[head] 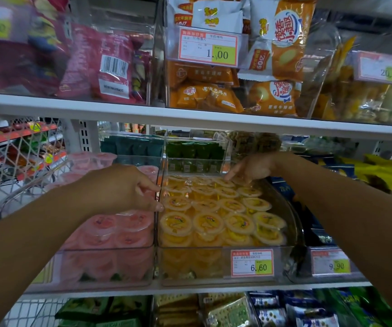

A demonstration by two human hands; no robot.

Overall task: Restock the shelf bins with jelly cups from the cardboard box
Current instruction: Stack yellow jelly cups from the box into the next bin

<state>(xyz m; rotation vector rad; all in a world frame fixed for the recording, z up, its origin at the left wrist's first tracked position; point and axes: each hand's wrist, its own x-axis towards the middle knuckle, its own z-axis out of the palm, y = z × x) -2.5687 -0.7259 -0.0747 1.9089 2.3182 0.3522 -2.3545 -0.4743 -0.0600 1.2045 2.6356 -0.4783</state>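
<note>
Head view: settling orange jelly cups (208,223) in their clear bin (190,279), left hand (124,187) loosely curled at its wall, right hand (254,169) straight-fingered on the back cups (neither grasps one); likely next, fetching more.

The yellow jelly cups (209,223) glow orange-gold, and the pink jelly cups (110,232) are pale rose. The price tag (252,263) is white, red-bordered, with a yellow-green patch. The snack packets (204,95) above are orange, the shelf (190,119) white, and the packets behind (190,149) dark green.
</note>
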